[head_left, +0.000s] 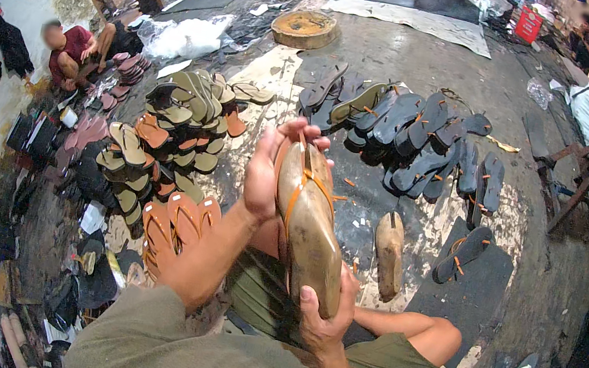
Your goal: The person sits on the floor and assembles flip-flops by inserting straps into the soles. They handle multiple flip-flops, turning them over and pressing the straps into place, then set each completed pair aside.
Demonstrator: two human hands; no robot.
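Note:
Before me I hold a wooden shoe last [313, 254] with its toe end pointing away. Orange sandal straps [297, 199] run over it, and a sole lies against its far side, mostly hidden. My left hand [264, 171] cups the toe end from the left, with its fingertips curled round the top. The heel end rests in my right hand [329, 312], its thumb pressed on the near side. On the floor to the right lies a second wooden shoe last [388, 257], held by neither hand. Beyond it is a dark sandal [462, 255] with orange strap ends sticking out.
Piles of olive sandals [191, 99] and black sandals [419, 127] lie ahead. Orange sandals [181, 221] sit left of my knees. A round wooden block [304, 29] stands farther back. One person [73, 54] sits at the left, another [585, 44] at the far right.

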